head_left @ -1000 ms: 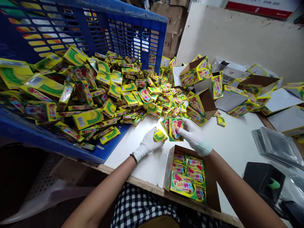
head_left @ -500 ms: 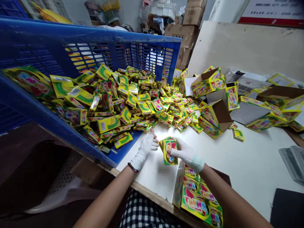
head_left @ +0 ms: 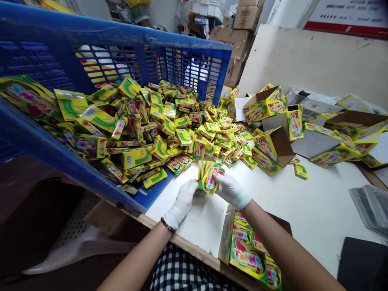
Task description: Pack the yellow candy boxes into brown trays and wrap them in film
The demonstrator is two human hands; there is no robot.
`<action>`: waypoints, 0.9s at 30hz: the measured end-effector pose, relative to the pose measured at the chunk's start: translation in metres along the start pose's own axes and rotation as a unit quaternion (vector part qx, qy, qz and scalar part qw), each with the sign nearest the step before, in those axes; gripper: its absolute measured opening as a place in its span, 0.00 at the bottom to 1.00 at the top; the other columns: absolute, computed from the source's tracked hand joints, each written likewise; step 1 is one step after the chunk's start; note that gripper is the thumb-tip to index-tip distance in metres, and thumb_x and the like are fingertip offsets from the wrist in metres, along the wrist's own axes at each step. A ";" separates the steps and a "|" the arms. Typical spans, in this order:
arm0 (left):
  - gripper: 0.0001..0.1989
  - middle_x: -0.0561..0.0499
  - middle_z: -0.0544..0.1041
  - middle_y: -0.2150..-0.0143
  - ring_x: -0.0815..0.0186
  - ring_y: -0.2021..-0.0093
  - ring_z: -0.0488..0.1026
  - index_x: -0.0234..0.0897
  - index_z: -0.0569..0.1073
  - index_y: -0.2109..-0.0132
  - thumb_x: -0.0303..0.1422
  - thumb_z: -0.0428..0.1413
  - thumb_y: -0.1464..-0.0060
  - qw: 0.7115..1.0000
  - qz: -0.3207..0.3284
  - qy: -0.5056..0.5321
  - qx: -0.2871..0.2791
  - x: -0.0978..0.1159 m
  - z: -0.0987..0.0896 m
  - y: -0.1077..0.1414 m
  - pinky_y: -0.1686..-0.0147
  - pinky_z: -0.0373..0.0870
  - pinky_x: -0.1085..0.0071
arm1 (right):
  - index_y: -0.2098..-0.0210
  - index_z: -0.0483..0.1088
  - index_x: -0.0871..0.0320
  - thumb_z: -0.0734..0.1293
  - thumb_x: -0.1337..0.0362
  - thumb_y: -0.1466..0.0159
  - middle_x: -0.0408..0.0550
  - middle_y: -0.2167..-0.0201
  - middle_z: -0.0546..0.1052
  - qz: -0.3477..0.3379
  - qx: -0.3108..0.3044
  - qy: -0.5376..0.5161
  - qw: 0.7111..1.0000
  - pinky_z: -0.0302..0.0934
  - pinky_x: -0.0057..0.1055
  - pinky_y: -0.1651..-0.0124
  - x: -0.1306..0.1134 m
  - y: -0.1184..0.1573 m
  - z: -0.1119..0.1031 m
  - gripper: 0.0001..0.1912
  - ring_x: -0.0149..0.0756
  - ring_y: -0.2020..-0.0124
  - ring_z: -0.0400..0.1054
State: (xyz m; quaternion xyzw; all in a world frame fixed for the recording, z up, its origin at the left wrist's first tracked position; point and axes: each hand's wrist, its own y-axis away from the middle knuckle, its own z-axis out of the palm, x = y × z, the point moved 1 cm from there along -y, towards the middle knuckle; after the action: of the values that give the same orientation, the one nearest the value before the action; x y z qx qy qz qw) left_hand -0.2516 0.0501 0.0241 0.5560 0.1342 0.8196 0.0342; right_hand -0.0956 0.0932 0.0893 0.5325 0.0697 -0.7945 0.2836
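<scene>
Your right hand (head_left: 232, 190) and left hand (head_left: 183, 202), both gloved, meet on a small stack of yellow packets (head_left: 207, 178): the right pinches it from 3 o'clock, the left closes on its lower edge from 8 o'clock. The stack stands roughly upright, long axis 12 to 6. The open display box (head_left: 251, 252) lies at 5 o'clock, nearer your right hand. The loose packet pile (head_left: 169, 125) spills from the blue crate (head_left: 60, 161) at 11 o'clock.

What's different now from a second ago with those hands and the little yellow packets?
The left hand, which held one packet apart a second ago, has closed in on the small stack of packets gripped by the right hand; both now hold it. The blue crate and open carton stayed put.
</scene>
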 end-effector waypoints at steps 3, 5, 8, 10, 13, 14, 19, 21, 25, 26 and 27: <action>0.14 0.46 0.79 0.67 0.60 0.65 0.77 0.35 0.75 0.63 0.41 0.60 0.50 0.999 0.016 -0.051 0.005 -0.013 -0.009 0.014 0.65 0.75 0.66 | 0.57 0.66 0.56 0.73 0.52 0.47 0.47 0.63 0.77 0.040 0.025 0.157 0.987 0.69 0.38 0.60 0.000 -0.003 -0.006 0.23 0.39 0.63 0.73; 0.17 0.42 0.79 0.55 0.58 0.54 0.77 0.35 0.74 0.55 0.43 0.56 0.45 0.996 0.040 -0.067 0.043 -0.015 -0.021 0.015 0.56 0.75 0.64 | 0.56 0.65 0.55 0.73 0.55 0.49 0.46 0.65 0.75 0.041 0.045 0.348 0.935 0.67 0.36 0.63 0.002 -0.003 -0.004 0.24 0.39 0.65 0.71; 0.24 0.41 0.69 0.37 0.60 0.37 0.67 0.37 0.67 0.41 0.43 0.50 0.40 0.976 0.129 -0.146 0.093 -0.016 -0.032 0.009 0.39 0.65 0.62 | 0.56 0.66 0.56 0.72 0.58 0.50 0.46 0.66 0.73 -0.001 0.013 0.601 0.799 0.65 0.39 0.62 0.017 -0.006 0.008 0.24 0.40 0.66 0.68; 0.26 0.39 0.66 0.35 0.58 0.34 0.64 0.35 0.64 0.37 0.41 0.50 0.39 0.947 0.182 -0.241 0.106 -0.020 -0.031 0.003 0.35 0.60 0.59 | 0.51 0.67 0.58 0.70 0.59 0.49 0.51 0.59 0.73 -0.054 -0.023 0.674 0.737 0.65 0.43 0.56 0.032 -0.010 0.016 0.26 0.44 0.60 0.68; 0.24 0.37 0.70 0.38 0.54 0.37 0.67 0.33 0.66 0.39 0.37 0.52 0.40 0.924 0.189 -0.311 0.116 -0.030 -0.026 -0.005 0.36 0.61 0.54 | 0.37 0.57 0.61 0.74 0.58 0.53 0.60 0.44 0.66 -0.106 -0.040 0.691 0.714 0.60 0.48 0.44 0.049 -0.009 0.013 0.47 0.53 0.44 0.62; 0.22 0.37 0.71 0.40 0.53 0.38 0.68 0.33 0.67 0.41 0.37 0.52 0.40 0.924 0.187 -0.311 0.117 -0.033 -0.025 -0.006 0.37 0.62 0.53 | 0.33 0.51 0.61 0.76 0.56 0.56 0.62 0.40 0.61 -0.103 -0.036 0.685 0.720 0.57 0.50 0.41 0.053 -0.008 0.008 0.56 0.55 0.40 0.58; 0.18 0.40 0.74 0.44 0.58 0.43 0.71 0.35 0.69 0.44 0.39 0.45 0.35 0.924 0.206 -0.306 0.099 -0.040 -0.022 -0.001 0.39 0.65 0.57 | 0.27 0.34 0.59 0.81 0.57 0.63 0.67 0.32 0.43 -0.018 -0.040 0.677 0.735 0.50 0.51 0.34 0.068 0.001 -0.014 0.75 0.61 0.31 0.43; 0.20 0.40 0.73 0.42 0.59 0.40 0.70 0.36 0.68 0.43 0.40 0.44 0.34 0.925 0.214 -0.304 0.080 -0.041 -0.023 0.003 0.38 0.65 0.58 | 0.27 0.36 0.60 0.81 0.58 0.59 0.68 0.32 0.44 -0.020 -0.056 0.698 0.714 0.47 0.54 0.34 0.074 -0.001 -0.013 0.72 0.63 0.31 0.40; 0.22 0.40 0.70 0.39 0.59 0.35 0.64 0.37 0.65 0.39 0.41 0.40 0.32 0.926 0.214 -0.304 0.061 -0.045 -0.026 0.011 0.35 0.61 0.58 | 0.29 0.45 0.60 0.80 0.53 0.56 0.67 0.35 0.51 -0.063 -0.060 0.730 0.678 0.44 0.58 0.35 0.080 -0.011 -0.005 0.64 0.65 0.34 0.43; 0.22 0.40 0.69 0.38 0.59 0.34 0.63 0.37 0.65 0.38 0.41 0.41 0.33 0.926 0.214 -0.304 0.063 -0.046 -0.026 0.012 0.35 0.60 0.58 | 0.29 0.47 0.59 0.80 0.52 0.56 0.66 0.36 0.54 -0.069 -0.065 0.729 0.678 0.46 0.57 0.35 0.079 -0.012 -0.004 0.64 0.63 0.35 0.46; 0.22 0.40 0.68 0.37 0.59 0.33 0.62 0.38 0.64 0.38 0.41 0.42 0.33 0.926 0.211 -0.305 0.068 -0.047 -0.026 0.012 0.34 0.60 0.57 | 0.29 0.48 0.58 0.80 0.51 0.57 0.64 0.37 0.56 -0.072 -0.069 0.724 0.682 0.47 0.56 0.36 0.078 -0.013 -0.003 0.64 0.61 0.37 0.49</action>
State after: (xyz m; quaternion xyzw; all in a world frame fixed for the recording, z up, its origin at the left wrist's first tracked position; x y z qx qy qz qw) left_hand -0.2567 0.0244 -0.0239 0.7954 0.0524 0.5877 -0.1388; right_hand -0.1212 0.0756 0.0166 0.9140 0.3465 -0.1718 0.1222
